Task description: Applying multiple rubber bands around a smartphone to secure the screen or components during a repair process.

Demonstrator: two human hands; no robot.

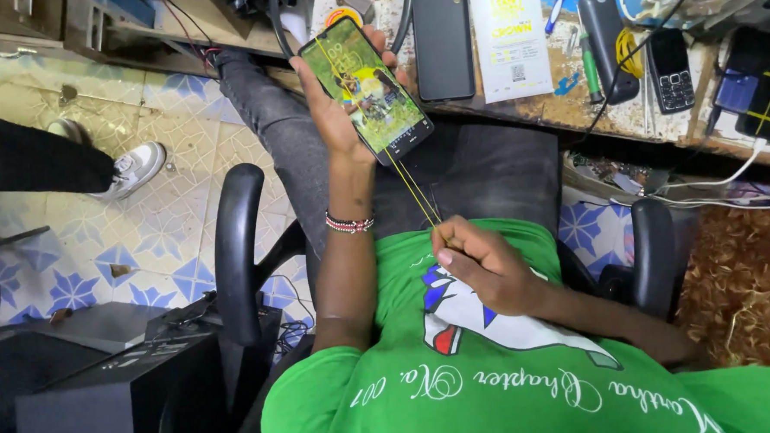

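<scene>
Smartphone [367,87] with a lit, colourful screen sits raised in the left hand [333,106], fingers wrapped around its edges, above the person's lap and just short of a cluttered wooden workbench [570,104]. From the head view, a thin yellow strand [414,185] runs taut from the phone's face down to the right hand [482,264], whose fingertips are pinched together on it near the green shirt [531,392] (the strand seems to cross the screen diagonally). A beaded bracelet [349,222] circles the left wrist. A dark phone [443,36] lies on the bench beyond. Pulling too hard could snap the strand or tug the handset out of the grip.
</scene>
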